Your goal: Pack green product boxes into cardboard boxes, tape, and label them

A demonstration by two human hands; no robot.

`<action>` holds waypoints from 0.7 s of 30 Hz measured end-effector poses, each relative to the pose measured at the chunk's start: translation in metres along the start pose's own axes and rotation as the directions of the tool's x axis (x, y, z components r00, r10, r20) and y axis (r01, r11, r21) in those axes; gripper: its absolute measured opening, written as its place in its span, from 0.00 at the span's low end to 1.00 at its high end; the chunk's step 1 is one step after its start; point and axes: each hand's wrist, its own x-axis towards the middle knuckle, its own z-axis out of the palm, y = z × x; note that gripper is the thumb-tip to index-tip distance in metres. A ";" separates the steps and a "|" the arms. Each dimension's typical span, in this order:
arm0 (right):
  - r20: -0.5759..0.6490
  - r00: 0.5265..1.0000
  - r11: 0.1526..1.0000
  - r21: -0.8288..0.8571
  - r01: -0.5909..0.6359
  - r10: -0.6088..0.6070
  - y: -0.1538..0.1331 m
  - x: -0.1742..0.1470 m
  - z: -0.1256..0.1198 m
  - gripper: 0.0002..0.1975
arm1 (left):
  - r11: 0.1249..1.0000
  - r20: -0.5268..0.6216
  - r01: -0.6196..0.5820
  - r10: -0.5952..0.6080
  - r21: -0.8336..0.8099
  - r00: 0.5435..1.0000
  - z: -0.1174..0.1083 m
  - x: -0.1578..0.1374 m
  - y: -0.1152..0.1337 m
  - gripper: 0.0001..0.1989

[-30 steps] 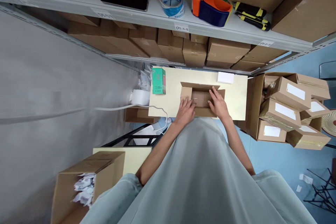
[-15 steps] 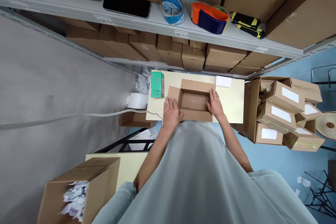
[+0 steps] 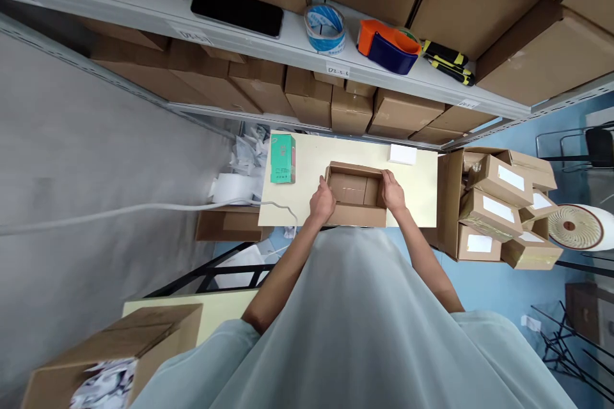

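An open cardboard box sits on the cream table near its front edge, with its bare inside facing up. My left hand is closed on the box's left wall, the thumb pointing up along the rim. On the other side, my right hand grips the right wall, with fingertips at the far right corner. The near flap lies folded outward toward me, while the far side stands up. A green box stands at the table's left end. Beyond the right hand lies a small white box or stack of paper.
Above the table runs a shelf with a phone, blue tape roll, orange tape dispenser and cutters. A large carton of labelled boxes stands right. A white cable crosses at left.
The box's far and left flaps, folded outward before, no longer lie spread out. My left hand went from lying flat on the left flap to gripping the wall. The view shifted slightly.
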 end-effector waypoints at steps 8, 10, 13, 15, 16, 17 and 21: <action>-0.114 0.993 0.999 -0.013 -0.031 0.029 -0.005 0.008 -0.006 0.31 | 1.000 0.047 0.000 0.002 -0.028 0.999 -0.006 -0.003 -0.007 0.44; -0.173 0.985 1.000 0.013 -0.013 0.015 -0.005 0.005 -0.001 0.31 | 0.998 0.036 -0.022 0.024 -0.055 0.999 -0.005 -0.004 -0.008 0.42; -0.205 0.977 0.999 0.014 -0.051 0.053 -0.005 0.003 0.005 0.31 | 0.998 0.057 0.001 0.003 -0.070 0.998 -0.004 -0.006 -0.006 0.40; -0.207 0.975 0.997 0.004 -0.081 0.080 -0.004 0.003 0.006 0.30 | 0.997 0.055 0.007 -0.003 -0.078 0.998 -0.004 -0.006 -0.003 0.40; -0.213 0.974 0.997 0.005 -0.078 0.078 -0.003 0.003 0.007 0.30 | 0.997 0.047 0.005 -0.001 -0.083 0.999 -0.005 -0.007 -0.002 0.40; -0.223 0.973 0.998 0.010 -0.060 0.060 -0.003 0.003 0.008 0.29 | 0.996 0.039 0.006 -0.002 -0.084 0.999 -0.006 -0.008 -0.002 0.40; -0.243 0.967 0.995 0.044 0.092 -0.079 0.000 0.000 0.021 0.25 | 0.995 -0.002 0.084 -0.084 -0.048 0.996 -0.017 -0.025 -0.014 0.37</action>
